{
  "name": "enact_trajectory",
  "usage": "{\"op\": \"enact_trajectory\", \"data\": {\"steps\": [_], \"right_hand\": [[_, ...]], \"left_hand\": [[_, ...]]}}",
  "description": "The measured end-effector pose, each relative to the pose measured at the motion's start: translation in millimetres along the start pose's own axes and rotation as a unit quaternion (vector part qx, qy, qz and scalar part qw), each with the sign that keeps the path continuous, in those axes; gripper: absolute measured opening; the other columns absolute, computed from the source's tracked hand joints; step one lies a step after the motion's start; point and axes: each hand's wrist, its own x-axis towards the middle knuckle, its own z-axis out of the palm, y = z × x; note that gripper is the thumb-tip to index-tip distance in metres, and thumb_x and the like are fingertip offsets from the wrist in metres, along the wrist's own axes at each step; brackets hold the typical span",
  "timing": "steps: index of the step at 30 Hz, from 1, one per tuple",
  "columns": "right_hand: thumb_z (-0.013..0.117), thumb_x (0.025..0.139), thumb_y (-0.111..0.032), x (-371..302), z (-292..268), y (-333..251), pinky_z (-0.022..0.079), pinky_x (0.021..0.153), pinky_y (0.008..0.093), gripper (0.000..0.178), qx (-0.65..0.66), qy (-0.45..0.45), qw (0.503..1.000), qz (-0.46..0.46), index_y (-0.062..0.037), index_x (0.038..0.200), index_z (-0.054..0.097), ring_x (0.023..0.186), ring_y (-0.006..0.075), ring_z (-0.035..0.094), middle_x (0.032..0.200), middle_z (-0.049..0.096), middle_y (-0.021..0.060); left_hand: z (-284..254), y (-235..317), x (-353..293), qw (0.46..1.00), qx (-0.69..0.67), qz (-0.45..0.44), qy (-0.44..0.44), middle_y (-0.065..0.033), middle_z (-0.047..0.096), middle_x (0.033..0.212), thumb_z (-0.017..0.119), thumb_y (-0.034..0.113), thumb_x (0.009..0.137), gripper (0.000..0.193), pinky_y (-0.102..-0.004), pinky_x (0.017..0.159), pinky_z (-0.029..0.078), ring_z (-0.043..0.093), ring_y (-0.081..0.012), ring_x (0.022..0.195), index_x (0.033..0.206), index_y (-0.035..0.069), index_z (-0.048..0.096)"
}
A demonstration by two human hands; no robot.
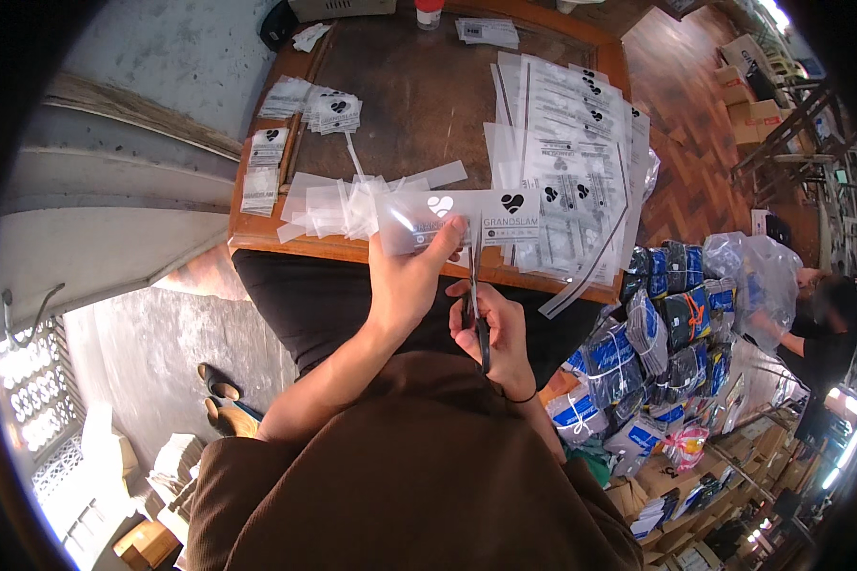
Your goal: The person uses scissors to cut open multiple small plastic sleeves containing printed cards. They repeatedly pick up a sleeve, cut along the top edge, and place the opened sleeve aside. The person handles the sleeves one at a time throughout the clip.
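Wooden tabletop point(400, 124), printed translucent sheets point(571, 162) over its right side, printed translucent strip point(467, 203) above its near edge, left hand point(405, 281) pinches it in a thumb-and-finger grip, right hand's point(502, 333) grip holds black-handled scissors point(475, 271), blades at the strip

From where I sit, this looks like a small packing workshop or stockroom. I see a wooden table point(400, 90) spread with printed clear sheets point(581, 152) and small stacks of labels point(335, 112). Off to the right, I have string-tied bundles point(607, 352) in a heap, open-looking cartons point(757, 122) on the floor, a big clear bag point(769, 271), and another person point(827, 328) among the goods.
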Motion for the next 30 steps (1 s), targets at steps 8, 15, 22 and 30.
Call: {"op": "enact_trajectory", "data": {"steps": [8, 15, 22, 30], "right_hand": [[0.082, 0.078, -0.023, 7.7, 4.0, 5.8, 0.042, 0.06, 0.0228, 0.049, 0.009, 0.018, 0.999, -0.043, 0.0007, 0.117, 0.064, 0.062, 0.008, 0.057, 0.07, 0.061, -0.0017], [0.082, 0.077, -0.02, 8.4, 2.9, 0.7, 0.043, 0.06, 0.0227, 0.048, -0.019, 0.012, 0.999, -0.042, 0.0008, 0.117, 0.064, 0.062, 0.0089, 0.057, 0.07, 0.062, -0.0013], [0.083, 0.078, -0.022, 7.4, 4.0, 5.3, 0.042, 0.059, 0.0218, 0.048, -0.018, 0.03, 0.998, -0.056, 0.0017, 0.117, 0.065, 0.061, 0.0081, 0.056, 0.069, 0.062, -0.0014], [0.081, 0.081, -0.021, 5.0, 2.3, 6.3, 0.04, 0.055, 0.0215, 0.042, -0.045, 0.034, 0.997, -0.057, 0.0017, 0.113, 0.067, 0.057, 0.0064, 0.051, 0.067, 0.06, -0.002]], "left_hand": [[-4.1, -1.7, -5.1, 1.0, -0.011, -0.009, -0.001, -0.0072, 0.074, 0.088, 0.075, 0.013, 0.095, 0.019, -0.0272, 0.068, 0.055, 0.069, -0.0124, 0.076, 0.101, -0.005, 0.072], [-5.1, -2.5, -6.4, 1.0, 0.017, -0.004, 0.005, -0.0081, 0.075, 0.088, 0.076, 0.015, 0.095, 0.022, -0.0275, 0.069, 0.055, 0.07, -0.0126, 0.078, 0.103, -0.005, 0.072], [-4.6, -0.9, -7.6, 1.0, 0.013, -0.002, -0.004, -0.0081, 0.075, 0.089, 0.076, 0.014, 0.095, 0.022, -0.0272, 0.069, 0.055, 0.07, -0.0123, 0.078, 0.104, -0.005, 0.072], [-4.8, 2.3, -6.8, 1.0, 0.005, -0.007, -0.006, -0.0074, 0.075, 0.088, 0.075, 0.011, 0.095, 0.018, -0.0269, 0.069, 0.055, 0.069, -0.0119, 0.077, 0.102, -0.005, 0.072]]}}
